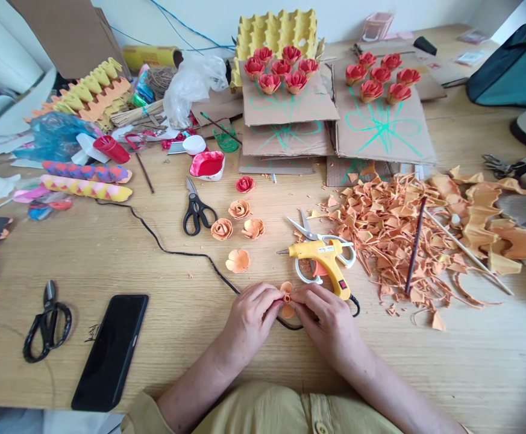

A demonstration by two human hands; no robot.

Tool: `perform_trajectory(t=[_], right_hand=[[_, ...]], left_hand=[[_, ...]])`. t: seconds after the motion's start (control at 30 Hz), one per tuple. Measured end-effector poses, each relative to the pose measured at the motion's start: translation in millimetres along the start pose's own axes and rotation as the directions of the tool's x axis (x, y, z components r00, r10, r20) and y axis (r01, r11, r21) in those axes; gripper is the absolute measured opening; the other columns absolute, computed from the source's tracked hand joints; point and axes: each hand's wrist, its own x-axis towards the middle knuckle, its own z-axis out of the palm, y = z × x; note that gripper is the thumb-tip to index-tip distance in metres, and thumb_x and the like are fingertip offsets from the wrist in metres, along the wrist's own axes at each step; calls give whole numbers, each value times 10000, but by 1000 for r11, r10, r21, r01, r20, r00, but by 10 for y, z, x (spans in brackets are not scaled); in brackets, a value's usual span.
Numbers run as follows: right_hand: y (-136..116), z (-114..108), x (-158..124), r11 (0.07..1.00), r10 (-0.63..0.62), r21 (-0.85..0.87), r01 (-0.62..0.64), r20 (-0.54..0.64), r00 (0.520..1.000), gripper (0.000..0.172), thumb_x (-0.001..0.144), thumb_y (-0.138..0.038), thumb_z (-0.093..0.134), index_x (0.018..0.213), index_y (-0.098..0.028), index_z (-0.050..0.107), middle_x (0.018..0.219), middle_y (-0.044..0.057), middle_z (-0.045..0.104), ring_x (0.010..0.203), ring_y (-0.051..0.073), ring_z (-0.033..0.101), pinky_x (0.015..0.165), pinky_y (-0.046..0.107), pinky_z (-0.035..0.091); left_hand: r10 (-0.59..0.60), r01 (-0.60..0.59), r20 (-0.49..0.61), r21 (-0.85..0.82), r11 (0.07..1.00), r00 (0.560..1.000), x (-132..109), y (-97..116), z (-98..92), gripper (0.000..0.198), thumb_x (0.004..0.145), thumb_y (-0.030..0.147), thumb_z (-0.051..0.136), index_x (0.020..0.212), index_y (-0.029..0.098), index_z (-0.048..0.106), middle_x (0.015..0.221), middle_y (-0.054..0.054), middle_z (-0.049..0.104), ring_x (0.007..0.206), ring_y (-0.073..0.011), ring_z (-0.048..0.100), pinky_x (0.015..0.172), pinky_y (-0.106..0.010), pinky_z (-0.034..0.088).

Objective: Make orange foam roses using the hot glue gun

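Between my two hands is a small orange flower [287, 298] with a rolled centre and rounded petals, seemingly of egg-carton pulp. My left hand [254, 318] pinches it from one side. From the other side, the fingertips of my right hand [328, 319] close on it too. Just beyond lies an open orange petal piece [238, 261]. Further off are orange roses [222, 229] and one red rose [245, 184]. A yellow glue gun [330, 259] rests on white-handled scissors [308, 226], right beside my right hand; its nozzle points left.
Orange carton scraps [380, 229] heap at the right, with a dark stick [415, 247] on them. Cardboard sheets [380, 135] bearing red roses stand at the back. Black-handled scissors [193, 211], a red paint cup [207, 164], a phone [109, 352] and a black cord [172, 252] lie leftward.
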Motion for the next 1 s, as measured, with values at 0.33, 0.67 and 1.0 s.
perform_trajectory(t=[0.33, 0.67, 1.0], right_hand=[[2, -1, 11, 1000, 2, 13, -1, -11, 1000, 126, 1000, -172, 564, 905, -199, 641, 833, 50, 686, 729, 192, 659, 680, 308, 522], [-3, 5, 12, 1000, -27, -5, 27, -31, 999, 145, 1009, -177, 539, 891, -207, 618, 807, 45, 675, 707, 194, 652, 656, 304, 508], [1, 0, 16, 1000, 1, 15, -1, 4, 1000, 132, 1008, -174, 545, 919, -193, 641, 842, 64, 688, 764, 208, 661, 712, 325, 522]], left_hand=[[88, -90, 18, 116, 989, 996, 2, 3, 4, 115, 987, 107, 526, 1026, 176, 609, 935, -48, 692, 855, -183, 651, 803, -320, 528], [82, -84, 17, 119, 989, 996, -13, -16, 25, 112, 988, 117, 528, 1036, 185, 605, 940, -44, 691, 860, -187, 645, 808, -326, 528], [75, -68, -67, 102, 993, 995, -26, 7, 46, 159, 987, 118, 539, 1112, 170, 624, 946, -48, 698, 872, -175, 656, 817, -313, 542]])
